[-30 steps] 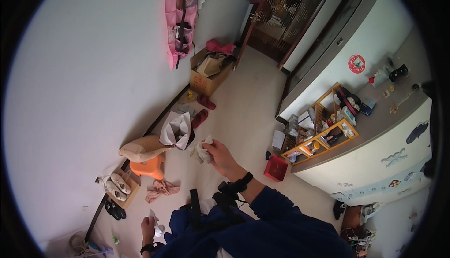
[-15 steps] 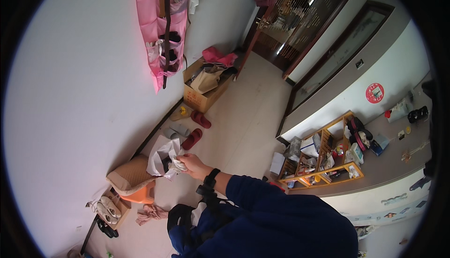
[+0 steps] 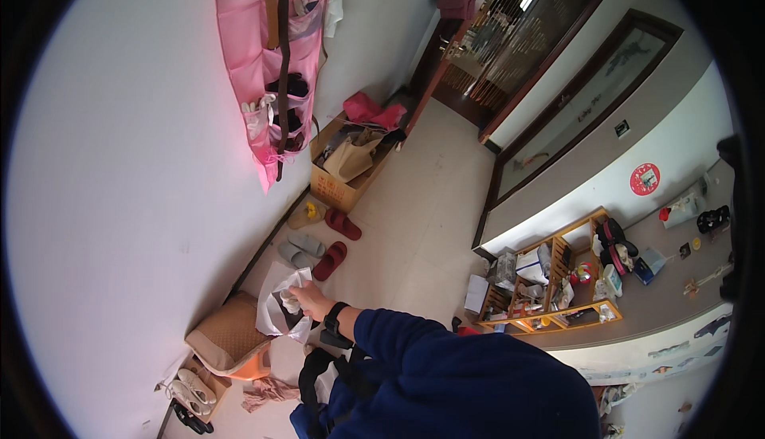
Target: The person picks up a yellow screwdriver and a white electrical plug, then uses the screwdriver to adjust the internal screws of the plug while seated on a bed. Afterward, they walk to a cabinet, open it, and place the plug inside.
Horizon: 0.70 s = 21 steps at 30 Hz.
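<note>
Ahead of me on the left, a white bag (image 3: 268, 321) has its mouth open, with something dark inside. My right hand (image 3: 312, 300) reaches over that mouth, fingers closed round a crumpled white cloth-like item (image 3: 288, 301), whose kind I cannot make out. A black band (image 3: 335, 319) circles my right wrist below the dark blue sleeve. Of my left hand, at most a small skin-coloured patch shows just under the bag; its fingers are hidden behind the bag and black straps (image 3: 320, 365).
A padded brown-topped orange stool (image 3: 231, 335) stands by the wall, near light shoes on a box (image 3: 209, 407). Red slippers (image 3: 331, 260) and grey slippers (image 3: 301, 248) lie beyond. Further off are a filled cardboard box (image 3: 341, 188), a pink hanging organizer (image 3: 243, 56) and a wooden shelf (image 3: 558, 323).
My right hand has moved with the white item from the bag's right edge to over its open mouth. The whole view has shifted slightly.
</note>
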Each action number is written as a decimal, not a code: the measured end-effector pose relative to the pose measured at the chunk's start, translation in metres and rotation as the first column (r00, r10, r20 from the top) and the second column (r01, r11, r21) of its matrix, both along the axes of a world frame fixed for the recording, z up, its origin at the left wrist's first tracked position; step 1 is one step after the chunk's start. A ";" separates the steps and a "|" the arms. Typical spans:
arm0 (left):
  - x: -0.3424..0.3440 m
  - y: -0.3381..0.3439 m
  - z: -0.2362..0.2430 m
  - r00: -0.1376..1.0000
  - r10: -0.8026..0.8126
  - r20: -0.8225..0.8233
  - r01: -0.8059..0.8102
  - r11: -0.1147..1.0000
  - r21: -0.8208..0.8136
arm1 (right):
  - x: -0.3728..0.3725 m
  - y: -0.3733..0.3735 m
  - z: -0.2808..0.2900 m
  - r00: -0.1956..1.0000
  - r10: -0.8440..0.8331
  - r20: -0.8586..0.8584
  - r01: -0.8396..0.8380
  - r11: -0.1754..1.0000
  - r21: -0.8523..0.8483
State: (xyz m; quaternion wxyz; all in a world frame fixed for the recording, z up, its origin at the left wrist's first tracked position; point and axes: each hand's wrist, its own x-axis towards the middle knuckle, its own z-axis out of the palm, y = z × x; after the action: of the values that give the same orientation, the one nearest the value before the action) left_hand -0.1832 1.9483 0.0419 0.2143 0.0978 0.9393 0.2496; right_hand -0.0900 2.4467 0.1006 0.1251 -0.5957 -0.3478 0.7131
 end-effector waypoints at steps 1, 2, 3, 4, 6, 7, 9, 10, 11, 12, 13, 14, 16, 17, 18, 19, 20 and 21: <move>-0.011 0.010 0.022 0.999 0.005 -0.039 -0.003 0.999 0.037 | 0.000 -0.003 0.007 0.998 0.058 0.008 -0.059 0.998 0.035; -0.017 0.024 0.046 0.979 0.016 0.204 -0.035 0.995 0.089 | -0.001 -0.004 0.015 0.993 0.116 0.017 -0.117 0.991 0.071; -0.025 0.040 0.074 0.902 0.033 0.429 -0.085 0.991 0.101 | -0.001 -0.007 0.024 0.968 0.242 -0.066 -0.233 0.966 0.112; -0.033 0.075 0.088 0.908 -0.040 0.416 -0.045 0.980 0.194 | -0.002 -0.008 0.033 0.897 0.434 -0.084 -0.397 0.875 0.275; -0.038 0.140 0.121 0.930 -0.222 0.294 0.084 0.904 0.419 | -0.003 -0.021 0.052 0.727 0.653 -0.212 -0.505 0.717 0.479; -0.038 0.175 0.134 0.934 -0.313 0.172 0.178 0.826 0.534 | -0.005 -0.022 0.062 0.607 0.781 -0.145 -0.610 0.576 0.544; -0.032 0.230 0.165 0.858 -0.440 0.265 0.212 0.774 0.597 | -0.003 -0.041 0.084 0.627 0.741 -0.241 -0.515 0.626 0.585; -0.025 0.257 0.176 0.819 -0.502 0.276 0.217 0.718 0.662 | 0.000 -0.045 0.095 0.581 0.765 -0.278 -0.496 0.604 0.623; -0.020 0.279 0.187 0.776 -0.564 0.283 0.217 0.660 0.720 | 0.005 -0.049 0.106 0.536 0.788 -0.303 -0.495 0.584 0.643; -0.016 0.299 0.196 0.785 -0.589 0.191 0.279 0.611 0.740 | 0.011 -0.048 0.117 0.566 0.784 -0.255 -0.464 0.558 0.688; -0.011 0.319 0.202 0.787 -0.610 0.096 0.343 0.561 0.754 | 0.019 -0.044 0.128 0.599 0.777 -0.195 -0.453 0.530 0.717; -0.006 0.334 0.209 0.775 -0.632 0.014 0.391 0.497 0.775 | 0.026 -0.037 0.138 0.631 0.757 -0.171 -0.399 0.506 0.765; 0.003 0.349 0.223 0.779 -0.625 0.051 0.360 0.512 0.780 | 0.032 -0.014 0.156 0.667 0.727 -0.163 -0.413 0.543 0.731; 0.008 0.356 0.228 0.771 -0.631 0.087 0.319 0.501 0.804 | 0.037 -0.002 0.164 0.688 0.715 -0.128 -0.463 0.567 0.682; 0.012 0.359 0.232 0.762 -0.638 0.115 0.325 0.530 0.783 | 0.048 0.008 0.171 0.699 0.711 -0.080 -0.469 0.540 0.699; 0.017 0.364 0.234 0.756 -0.651 0.068 0.426 0.569 0.704 | 0.059 0.017 0.178 0.741 0.654 -0.156 -0.393 0.609 0.689; 0.021 0.367 0.235 0.742 -0.670 0.019 0.514 0.587 0.626 | 0.069 0.025 0.185 0.776 0.595 -0.211 -0.341 0.676 0.653; 0.025 0.369 0.234 0.718 -0.695 -0.039 0.583 0.570 0.579 | 0.078 0.032 0.190 0.797 0.533 -0.285 -0.265 0.732 0.628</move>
State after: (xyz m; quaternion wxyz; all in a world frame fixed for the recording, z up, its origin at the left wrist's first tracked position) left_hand -0.1581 2.3174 0.2756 0.3419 0.4644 0.6991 0.4227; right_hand -0.0125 2.4788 0.2910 0.2085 -0.2601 -0.6248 0.7061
